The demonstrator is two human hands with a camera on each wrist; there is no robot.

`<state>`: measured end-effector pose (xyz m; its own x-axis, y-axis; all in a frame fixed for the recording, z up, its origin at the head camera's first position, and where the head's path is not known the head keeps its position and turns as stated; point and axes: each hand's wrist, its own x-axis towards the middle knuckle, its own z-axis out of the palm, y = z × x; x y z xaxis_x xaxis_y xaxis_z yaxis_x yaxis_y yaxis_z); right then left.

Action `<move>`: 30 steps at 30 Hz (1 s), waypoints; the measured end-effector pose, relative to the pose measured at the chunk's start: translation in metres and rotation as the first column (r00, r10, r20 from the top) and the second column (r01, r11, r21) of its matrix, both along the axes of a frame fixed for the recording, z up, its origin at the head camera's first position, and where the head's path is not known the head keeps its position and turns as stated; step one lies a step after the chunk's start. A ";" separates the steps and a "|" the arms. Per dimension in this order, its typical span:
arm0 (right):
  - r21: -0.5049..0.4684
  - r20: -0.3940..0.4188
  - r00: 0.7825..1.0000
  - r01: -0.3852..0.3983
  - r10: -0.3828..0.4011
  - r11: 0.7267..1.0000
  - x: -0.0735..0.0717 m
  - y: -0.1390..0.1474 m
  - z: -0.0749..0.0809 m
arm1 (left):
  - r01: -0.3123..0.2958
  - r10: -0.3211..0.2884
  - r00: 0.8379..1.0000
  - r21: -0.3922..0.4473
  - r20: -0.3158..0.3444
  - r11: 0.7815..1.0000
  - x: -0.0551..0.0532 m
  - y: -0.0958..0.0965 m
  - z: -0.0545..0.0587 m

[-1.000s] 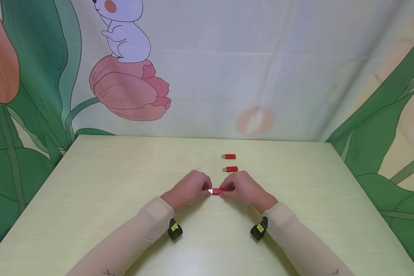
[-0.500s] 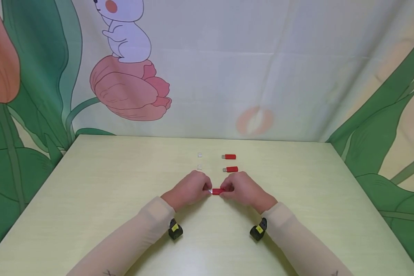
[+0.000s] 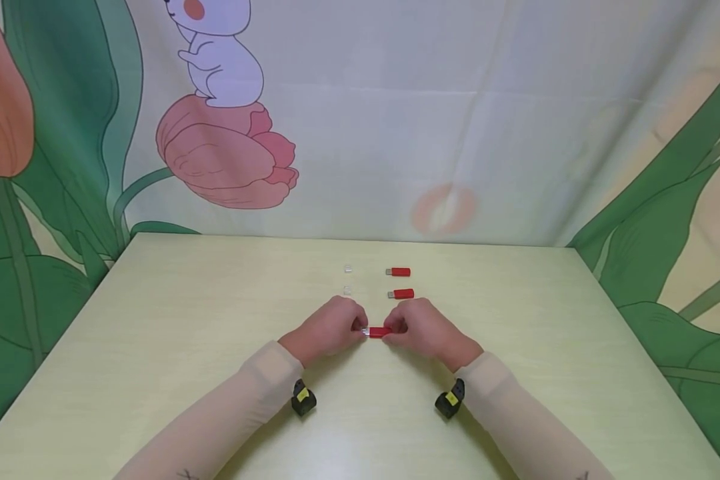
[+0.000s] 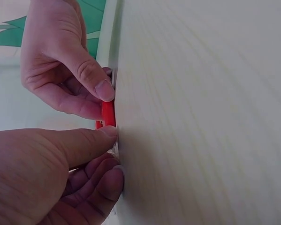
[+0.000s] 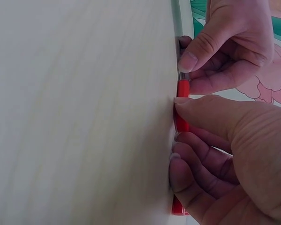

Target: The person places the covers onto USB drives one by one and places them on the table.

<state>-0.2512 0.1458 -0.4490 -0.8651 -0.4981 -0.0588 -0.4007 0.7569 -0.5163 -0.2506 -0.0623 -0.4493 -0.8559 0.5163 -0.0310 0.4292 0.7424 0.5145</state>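
Between both hands, low over the table, lies a red USB stick (image 3: 379, 332). My right hand (image 3: 423, 330) pinches its red body between thumb and fingers; the thumb also shows on it in the right wrist view. My left hand (image 3: 334, 328) pinches the clear cap (image 5: 184, 75) at the plug end, mostly hidden by the fingertips. The stick lies level, plug end to the left, and a short red part shows between the hands in the left wrist view.
Two more red USB sticks, a nearer one (image 3: 401, 294) and a farther one (image 3: 399, 272), lie beyond the hands, plugs to the left. Left of them lie two clear caps, one nearer (image 3: 347, 291) and one farther (image 3: 348, 269). A printed curtain (image 3: 360, 133) hangs behind the pale table (image 3: 186, 320).
Both hands keep their grip on the stick and cap with hardly any movement. The shiny plug end looks slightly less bright than before.
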 end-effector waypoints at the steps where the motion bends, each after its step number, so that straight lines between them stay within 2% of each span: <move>1: 0.000 -0.001 1.000 -0.003 0.003 1.000 0.000 0.000 0.000 | 0.000 0.000 1.000 0.000 0.002 1.000 0.000 0.000 0.000; 11: 0.016 0.013 0.999 -0.039 0.039 0.999 -0.002 0.009 0.012 | 0.020 -0.020 1.000 0.017 0.006 1.000 -0.006 -0.015 0.005; 17: -0.023 -0.047 0.997 -0.058 0.057 0.998 -0.006 0.020 0.018 | 0.017 -0.016 1.000 0.018 -0.015 1.000 -0.012 -0.025 0.013; 20: -0.028 -0.053 0.998 -0.038 0.037 0.999 -0.010 0.024 0.019 | 0.029 -0.029 0.999 0.007 -0.039 1.000 -0.016 -0.030 0.016; 24: 0.000 -0.051 0.999 -0.018 0.018 1.000 -0.017 0.029 0.021 | 0.032 -0.034 0.997 -0.031 -0.067 0.999 -0.022 -0.035 0.016; 30: 0.032 -0.088 0.995 -0.032 0.035 0.999 -0.027 0.035 0.018 | 0.019 -0.033 0.993 -0.127 -0.113 0.992 -0.028 -0.041 0.013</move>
